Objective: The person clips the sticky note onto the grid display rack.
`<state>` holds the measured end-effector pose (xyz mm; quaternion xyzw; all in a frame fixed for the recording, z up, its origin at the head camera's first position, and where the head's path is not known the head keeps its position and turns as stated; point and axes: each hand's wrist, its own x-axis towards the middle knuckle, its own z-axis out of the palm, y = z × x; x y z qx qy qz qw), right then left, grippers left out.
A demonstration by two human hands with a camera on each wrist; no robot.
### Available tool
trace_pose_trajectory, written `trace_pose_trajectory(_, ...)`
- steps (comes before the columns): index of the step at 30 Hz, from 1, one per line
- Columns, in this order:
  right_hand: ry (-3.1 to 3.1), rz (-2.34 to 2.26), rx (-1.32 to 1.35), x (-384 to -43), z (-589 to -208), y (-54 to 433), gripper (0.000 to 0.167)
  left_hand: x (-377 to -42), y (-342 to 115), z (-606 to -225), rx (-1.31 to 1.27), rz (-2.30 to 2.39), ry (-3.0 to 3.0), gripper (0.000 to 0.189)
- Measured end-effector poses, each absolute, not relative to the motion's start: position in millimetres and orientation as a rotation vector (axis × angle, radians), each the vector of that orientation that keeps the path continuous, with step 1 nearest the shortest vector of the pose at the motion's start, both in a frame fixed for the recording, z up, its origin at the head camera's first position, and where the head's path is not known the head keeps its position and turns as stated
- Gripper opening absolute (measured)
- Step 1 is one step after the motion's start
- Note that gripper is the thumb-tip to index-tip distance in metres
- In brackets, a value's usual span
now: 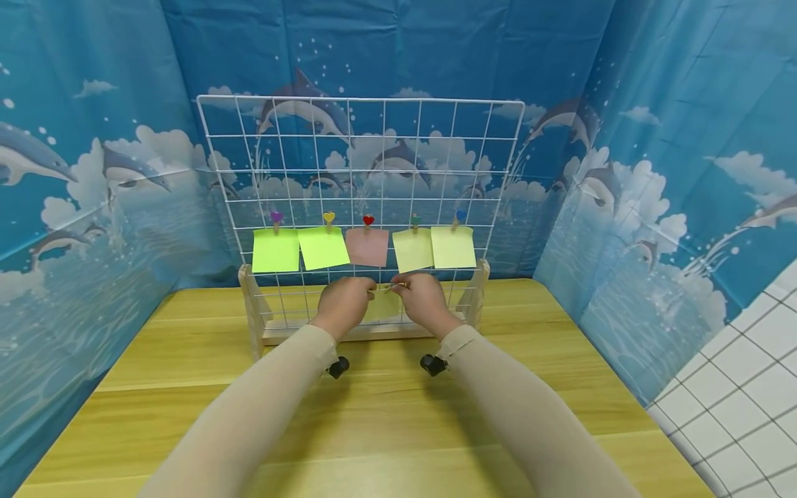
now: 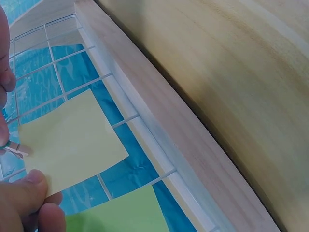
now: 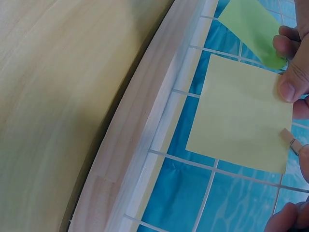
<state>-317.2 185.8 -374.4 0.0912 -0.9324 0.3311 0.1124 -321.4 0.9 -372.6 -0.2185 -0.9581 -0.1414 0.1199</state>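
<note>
In the head view my left hand (image 1: 345, 304) and right hand (image 1: 426, 299) meet low on a white wire grid (image 1: 384, 169). Between them hangs a pale yellow sticky note (image 1: 381, 310). My left thumb and fingers pinch the note near one upper corner, as the right wrist view shows. A small wooden clothespin (image 3: 288, 137) bites the note's top edge, and my right fingers pinch its other end. Beside this note, on the left hand's side, another green sticky note (image 2: 123, 212) lies against the grid; the left hand hides it in the head view.
Above the hands runs a row of green, pink (image 1: 367, 247) and yellow notes on heart-topped clothespins. Wooden feet (image 1: 250, 304) and a bottom bar (image 1: 349, 334) hold the grid on a wooden table (image 1: 386, 429). Behind it hangs a blue dolphin curtain (image 1: 398, 41).
</note>
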Motion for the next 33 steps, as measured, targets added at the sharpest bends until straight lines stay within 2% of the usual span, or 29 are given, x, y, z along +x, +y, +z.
trace_pose_trajectory(33,-2.771,0.812,0.335,-318.1,-378.0,180.1,0.028,-322.3,1.3,-372.9,-0.629,-0.405,-2.788,0.024)
